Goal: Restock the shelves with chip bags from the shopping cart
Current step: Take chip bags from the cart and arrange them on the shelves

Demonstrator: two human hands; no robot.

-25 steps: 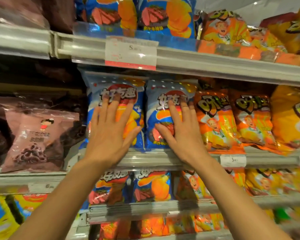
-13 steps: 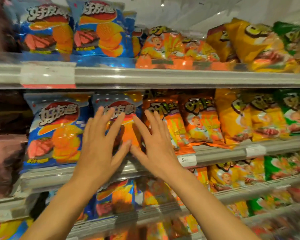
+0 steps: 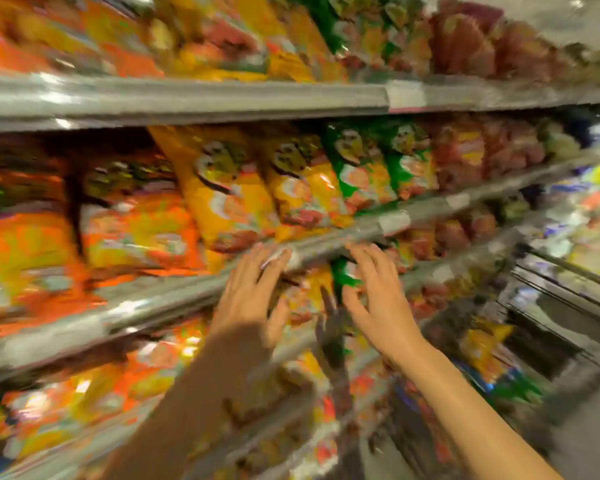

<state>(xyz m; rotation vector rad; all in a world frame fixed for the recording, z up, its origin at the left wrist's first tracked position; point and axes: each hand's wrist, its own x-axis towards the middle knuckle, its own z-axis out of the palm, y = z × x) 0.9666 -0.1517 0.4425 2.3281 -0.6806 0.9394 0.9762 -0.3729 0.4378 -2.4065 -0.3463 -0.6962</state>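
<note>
The view is blurred by motion. My left hand [image 3: 248, 299] and my right hand [image 3: 381, 299] are both raised with fingers spread, in front of the grey shelf edge [image 3: 174, 296], holding nothing. Orange chip bags [image 3: 136, 230], yellow chip bags [image 3: 229, 199] and green chip bags [image 3: 364, 168] stand in a row on the middle shelf above my hands. Between my hands, on the shelf below, sits a yellow and green bag [image 3: 321, 289]. At the lower right is the wire shopping cart [image 3: 551, 306] with a yellow bag [image 3: 482, 344] inside.
The top shelf [image 3: 187, 98] carries more orange, yellow and red bags. Red bags [image 3: 465, 154] stand at the right end of the middle shelf. Lower shelves hold more orange bags [image 3: 94, 393]. Grey floor [image 3: 589, 427] shows at the bottom right.
The view has swung right, away from the blue bags toward the yellow and green ones and the cart. Both hands have left the blue bags and dropped to the shelf edge.
</note>
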